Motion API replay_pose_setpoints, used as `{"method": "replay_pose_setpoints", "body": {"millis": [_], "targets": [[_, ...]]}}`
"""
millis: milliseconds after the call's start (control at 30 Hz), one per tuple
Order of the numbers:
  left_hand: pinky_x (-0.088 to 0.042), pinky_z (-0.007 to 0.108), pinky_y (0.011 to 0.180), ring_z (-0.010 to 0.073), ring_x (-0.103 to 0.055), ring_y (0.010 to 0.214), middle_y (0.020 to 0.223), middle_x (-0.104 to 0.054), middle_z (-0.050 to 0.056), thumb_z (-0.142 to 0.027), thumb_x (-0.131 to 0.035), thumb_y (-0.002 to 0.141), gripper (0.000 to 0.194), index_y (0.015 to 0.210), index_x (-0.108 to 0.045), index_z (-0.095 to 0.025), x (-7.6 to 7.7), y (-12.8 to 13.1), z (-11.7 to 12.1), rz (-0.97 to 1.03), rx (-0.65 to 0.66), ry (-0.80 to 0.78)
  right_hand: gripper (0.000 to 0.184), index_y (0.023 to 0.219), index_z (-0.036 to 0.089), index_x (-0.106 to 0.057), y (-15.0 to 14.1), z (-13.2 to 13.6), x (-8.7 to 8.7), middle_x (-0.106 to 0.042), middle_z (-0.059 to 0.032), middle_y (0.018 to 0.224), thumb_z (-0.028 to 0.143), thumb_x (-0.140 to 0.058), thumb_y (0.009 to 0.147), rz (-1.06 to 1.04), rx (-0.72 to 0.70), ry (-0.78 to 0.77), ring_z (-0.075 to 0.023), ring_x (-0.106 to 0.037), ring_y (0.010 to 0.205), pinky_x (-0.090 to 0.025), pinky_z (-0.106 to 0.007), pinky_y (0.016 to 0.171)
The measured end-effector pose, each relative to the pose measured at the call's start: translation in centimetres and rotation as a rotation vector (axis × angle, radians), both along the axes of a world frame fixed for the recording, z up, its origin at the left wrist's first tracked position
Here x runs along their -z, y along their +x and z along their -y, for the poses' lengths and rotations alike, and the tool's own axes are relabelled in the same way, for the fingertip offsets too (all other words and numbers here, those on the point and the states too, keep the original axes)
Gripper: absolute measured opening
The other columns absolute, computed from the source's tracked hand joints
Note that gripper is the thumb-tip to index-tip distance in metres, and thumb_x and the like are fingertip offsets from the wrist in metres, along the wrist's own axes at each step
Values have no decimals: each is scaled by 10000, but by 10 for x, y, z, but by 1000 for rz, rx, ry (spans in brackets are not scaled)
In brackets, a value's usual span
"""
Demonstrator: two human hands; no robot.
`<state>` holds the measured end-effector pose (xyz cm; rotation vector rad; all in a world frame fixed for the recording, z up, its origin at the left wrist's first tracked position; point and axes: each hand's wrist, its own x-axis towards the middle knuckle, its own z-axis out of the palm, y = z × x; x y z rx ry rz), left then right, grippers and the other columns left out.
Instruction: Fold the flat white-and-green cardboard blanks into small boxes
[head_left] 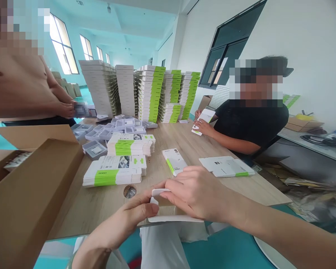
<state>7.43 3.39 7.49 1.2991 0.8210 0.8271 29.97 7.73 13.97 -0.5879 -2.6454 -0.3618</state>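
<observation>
Paperboard box (173,219) | against left thumb (148,209) | under right fingers (179,183)

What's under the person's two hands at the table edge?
A white paperboard carton lies under the left hand and right hand, with its edges showing around the fingers. The hands cover its middle, so any printing there cannot be seen.

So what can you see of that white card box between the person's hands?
The white paperboard box is open, its plain card showing a rounded flap and a long near edge. The left hand grips one side, the right hand covers the top, and it sits at the near edge of the wood-look table.
</observation>
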Motion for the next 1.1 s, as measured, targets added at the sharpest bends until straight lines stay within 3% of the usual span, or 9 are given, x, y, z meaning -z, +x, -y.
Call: {"method": "replay_pose_setpoints", "body": {"millis": [100,233,400,567,667,800,900,1000,1100], "targets": [[-362,518,1251,317,-530,1470,1475,-698,35,-400,-694,915,404,1298,-778,-301,-2,2,-1,16,4,-29,415,740,177,-666,-1,2,0,-627,30,541,284,-484,1097,-24,-5,2,-138,-465,468,-264,-328,539],[-378,497,1242,311,-589,1413,1492,-683,59,-502,-677,946,488,1376,-735,-278,-12,2,-3,30,46,-21,457,668,198,-599,0,0,-1,-591,33,535,226,-433,1093,-27,-120,51,-138,-409,478,-260,-332,549],[-482,440,1138,293,-692,1205,1201,-823,33,-292,-605,909,345,1149,-847,-239,-28,12,-6,-26,74,64,450,653,208,-557,-3,-3,2,-547,36,516,200,-432,1085,25,-166,115,-139,-375,473,-215,-340,569],[-578,382,955,257,-726,963,1043,-838,32,-229,-485,848,413,1028,-856,-208,-22,24,-4,-153,-73,151,397,710,197,-588,-5,-7,12,-591,21,550,186,-452,1083,105,-168,198,-148,-446,505,-223,-343,595],[-557,411,1056,270,-736,1078,1155,-828,67,-313,-523,948,373,1142,-821,-202,-13,18,-2,-187,-77,237,405,726,199,-589,-4,-13,19,-618,22,569,261,-473,1109,130,-153,152,-143,-482,522,-227,-334,589],[-532,426,1120,294,-696,1271,1318,-786,87,-464,-575,1003,390,1228,-788,-227,-3,9,-6,-239,39,291,407,723,195,-594,-2,-21,23,-657,14,605,336,-538,1101,141,-137,43,-142,-546,561,-246,-316,570],[-526,449,1130,315,-668,1336,1413,-738,108,-539,-496,1030,492,1295,-759,-218,6,10,-9,-263,49,287,303,819,193,-644,1,-18,9,-704,16,669,406,-669,1033,160,32,-210,-146,-593,583,-276,-283,553],[-447,507,1197,331,-549,1469,1558,-623,118,-596,-425,1041,602,1462,-646,-226,19,16,-8,-306,-61,277,257,974,228,-662,8,-3,-15,-690,43,671,479,-716,984,124,397,-608,-153,-589,551,-298,-248,493],[-511,473,1126,323,-616,1389,1508,-667,121,-579,-401,1054,615,1540,-560,-236,26,23,-4,-328,-129,268,269,830,229,-631,16,14,-27,-627,46,609,436,-762,941,12,674,-755,-148,-542,511,-286,-247,442]]}}
